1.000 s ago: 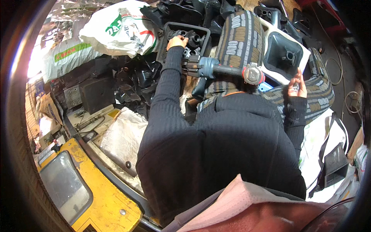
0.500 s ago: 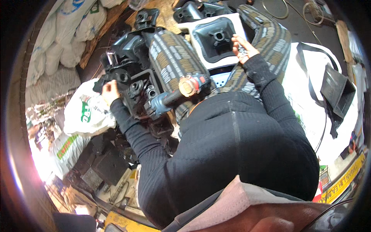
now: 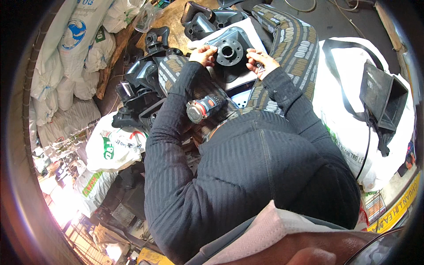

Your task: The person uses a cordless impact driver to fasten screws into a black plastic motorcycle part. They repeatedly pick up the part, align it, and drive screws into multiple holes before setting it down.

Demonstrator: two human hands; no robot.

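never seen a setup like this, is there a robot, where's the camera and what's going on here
There is no robot: these are a person's two bare hands, seen from a camera worn on the head, looking down. Between the patterned trouser legs is a white block with a dark squarish part on it. Over that is a round black flange, with the left hand and right hand at either side. Small shiny pieces sit in the right hand; whether the left holds anything is unclear.
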